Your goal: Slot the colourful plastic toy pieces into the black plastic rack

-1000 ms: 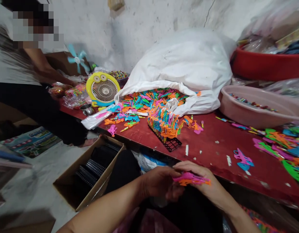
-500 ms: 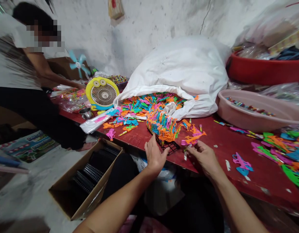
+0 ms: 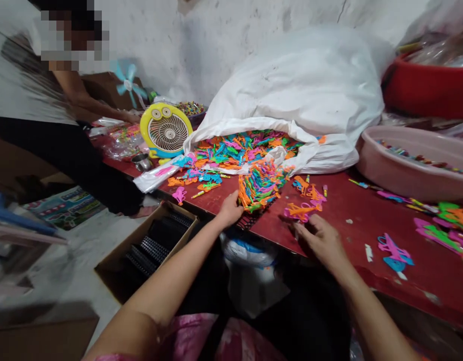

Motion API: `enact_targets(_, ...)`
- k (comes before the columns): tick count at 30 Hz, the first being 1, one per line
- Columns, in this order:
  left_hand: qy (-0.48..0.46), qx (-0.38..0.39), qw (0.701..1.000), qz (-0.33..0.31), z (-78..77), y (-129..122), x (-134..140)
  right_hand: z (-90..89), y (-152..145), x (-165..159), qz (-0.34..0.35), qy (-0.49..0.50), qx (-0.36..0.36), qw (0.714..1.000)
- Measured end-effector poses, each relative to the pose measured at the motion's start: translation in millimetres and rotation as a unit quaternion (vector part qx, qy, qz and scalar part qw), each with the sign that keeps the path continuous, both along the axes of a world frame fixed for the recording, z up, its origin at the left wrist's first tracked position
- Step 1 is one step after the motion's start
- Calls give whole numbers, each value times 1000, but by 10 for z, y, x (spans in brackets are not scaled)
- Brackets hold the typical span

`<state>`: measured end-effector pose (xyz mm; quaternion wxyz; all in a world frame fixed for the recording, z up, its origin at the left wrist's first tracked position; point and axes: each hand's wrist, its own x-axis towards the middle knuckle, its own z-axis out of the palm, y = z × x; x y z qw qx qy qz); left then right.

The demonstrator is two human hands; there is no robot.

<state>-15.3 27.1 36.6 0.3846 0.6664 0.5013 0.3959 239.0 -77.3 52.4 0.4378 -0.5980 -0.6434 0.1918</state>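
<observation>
My left hand [image 3: 231,209] is closed on the left side of a black plastic grid basket [image 3: 250,220]. The basket stands tilted at the table's front edge, with a dense row of thin colourful plastic toy pieces [image 3: 259,185] in it. To its right, my right hand [image 3: 323,240] has its fingers curled and its thumb stretched forward. Its fingertips are beside orange and pink toy pieces [image 3: 301,210]; what lies between them is too blurred to name. Behind the basket, more such pieces spill from the mouth of a big white sack [image 3: 291,90].
A pink basin [image 3: 412,175] and a red basin [image 3: 427,85] stand at right on the red table [image 3: 336,210]. At left are a yellow fan [image 3: 169,133], a metal cup [image 3: 141,161] and a bending co-worker [image 3: 32,95]. A carton [image 3: 111,276] of black baskets sits below.
The view has shifted left and down. My left hand has moved to the basket's left side, and the basket with its row of pieces has turned. My right hand stays near the orange and pink pieces.
</observation>
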Motion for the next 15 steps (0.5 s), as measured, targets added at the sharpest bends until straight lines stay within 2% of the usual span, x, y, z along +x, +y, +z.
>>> enact_targets(4, -170, -85, 973, -134, -3, 213, -16, 0, -136, -182, -26, 91, -34, 995)
enact_targets(7, -217, -118, 948, -200, -8, 320, 21, -96, -218, -421, -44, 156, -51, 985)
enact_targets(9, -229, -117, 939, -229, -22, 371, 41, -180, -248, -579, -59, 148, -23, 987)
enact_targets(12, -205, -67, 951, -223, -53, 399, 34, -263, -254, -761, -87, 100, 54, 990)
enact_targets(15, -98, 26, 985, -139, -71, 347, -40, -254, -228, -872, -88, 67, 99, 989)
